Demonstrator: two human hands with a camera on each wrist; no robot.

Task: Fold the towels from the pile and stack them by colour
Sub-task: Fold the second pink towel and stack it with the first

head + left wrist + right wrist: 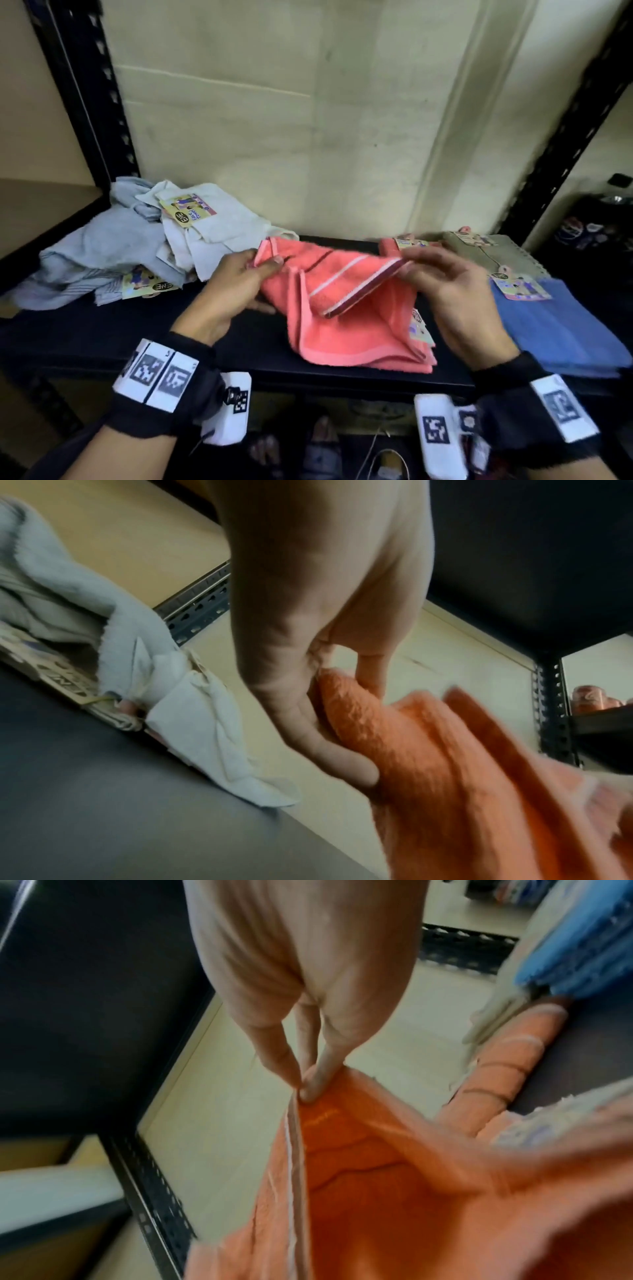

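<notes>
A coral-pink towel with pale and dark stripes is lifted partly off the black shelf, its lower folds still resting there. My left hand pinches its left corner between thumb and fingers. My right hand pinches the striped hem at the right corner. An unfolded pile of pale blue and white towels lies at the left. Folded stacks sit at the right: pink, beige and blue.
The shelf's black perforated uprights stand at both sides, with a cream wall behind. Paper labels are attached to the towels. A dark lower area with cluttered items sits at the far right.
</notes>
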